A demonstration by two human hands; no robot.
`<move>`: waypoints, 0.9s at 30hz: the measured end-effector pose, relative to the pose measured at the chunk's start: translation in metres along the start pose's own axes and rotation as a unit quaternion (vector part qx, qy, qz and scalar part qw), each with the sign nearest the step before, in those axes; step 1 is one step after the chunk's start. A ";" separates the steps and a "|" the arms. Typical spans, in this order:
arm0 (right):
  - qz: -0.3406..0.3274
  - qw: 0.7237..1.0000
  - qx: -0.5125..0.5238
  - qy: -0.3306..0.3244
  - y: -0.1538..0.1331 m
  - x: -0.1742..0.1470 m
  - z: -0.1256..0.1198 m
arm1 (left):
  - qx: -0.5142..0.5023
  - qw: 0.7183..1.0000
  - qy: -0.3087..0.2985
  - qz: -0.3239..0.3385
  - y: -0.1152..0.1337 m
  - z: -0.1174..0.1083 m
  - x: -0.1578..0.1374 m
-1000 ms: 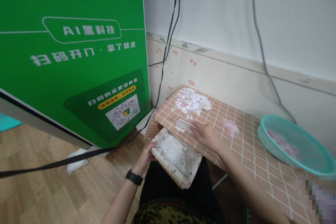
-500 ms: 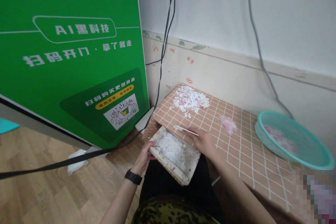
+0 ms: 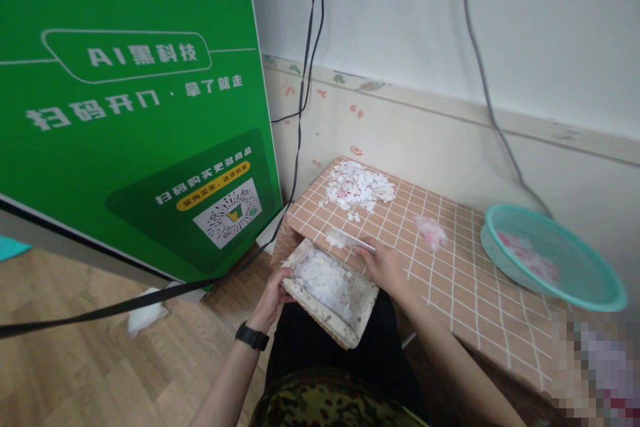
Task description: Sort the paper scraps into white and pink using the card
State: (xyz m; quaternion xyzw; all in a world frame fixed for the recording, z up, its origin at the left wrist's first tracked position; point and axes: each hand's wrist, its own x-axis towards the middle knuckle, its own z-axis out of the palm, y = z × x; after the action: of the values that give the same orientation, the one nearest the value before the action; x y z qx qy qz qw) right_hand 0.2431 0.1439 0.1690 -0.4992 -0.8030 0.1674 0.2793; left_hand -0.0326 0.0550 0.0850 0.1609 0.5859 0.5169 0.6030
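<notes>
Here's the left hand [image 3: 270, 295], raised from the lower left, thumb over the rim and fingers closed on the near-left corner of the lined tray [image 3: 347, 339], which sits above the lap, just beside the table's front edge. Across from it the right hand [image 3: 386, 271] comes in from the lower right, forearm slanting over that edge, fingers pinched around one end of a flat white scraper [image 3: 349, 239]. The scraper angles out to the left, its far end among a few scraps [image 3: 335, 241] at the brink of the checked table [image 3: 460, 267]. Now for what's hard to see: the left fingertips drop out of sight beneath the tray, the right fingers partly cover the scraper's near end, and whether the tray rests on the dark trousers [image 3: 293, 343] I can't tell. The lower right corner is blurred into blocks. White flakes [image 3: 320, 280] cover much of the tray floor. Beyond the scraper, a white flake pile [image 3: 357, 185] lies near the wall; checked cloth stretches rightward past a small pink heap [image 3: 431, 232] to the teal basket [image 3: 493, 253]. On the left, the green cabinet [image 3: 150, 147] stands close to the table's end, a black strap [image 3: 200, 288] hanging between.
</notes>
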 end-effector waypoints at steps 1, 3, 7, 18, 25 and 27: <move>0.002 1.000 0.004 -0.002 -0.001 0.000 -0.001 | 0.000 1.000 0.000 -0.002 0.000 0.000 0.000; -0.005 1.000 0.010 -0.010 -0.004 0.001 -0.002 | -0.001 1.000 0.002 -0.006 0.001 0.001 0.000; -0.036 0.999 0.012 -0.024 -0.007 -0.004 -0.003 | -0.010 1.000 0.008 -0.004 0.000 0.002 -0.001; -0.064 0.995 -0.033 -0.067 -0.006 -0.015 -0.005 | -0.010 1.000 -0.002 -0.007 0.001 0.002 -0.001; -0.090 0.993 -0.024 -0.074 -0.008 -0.018 -0.010 | -0.008 1.000 -0.001 -0.002 0.001 0.002 -0.003; -0.089 0.993 -0.022 -0.075 -0.008 -0.019 -0.010 | -0.009 1.000 0.001 -0.004 0.000 0.003 -0.003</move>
State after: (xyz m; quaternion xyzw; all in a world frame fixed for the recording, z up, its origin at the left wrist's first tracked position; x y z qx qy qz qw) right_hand 0.2499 0.1235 0.1756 -0.4180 -0.8662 0.1615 0.2212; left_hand -0.0295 0.0536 0.0879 0.1527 0.5823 0.5199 0.6061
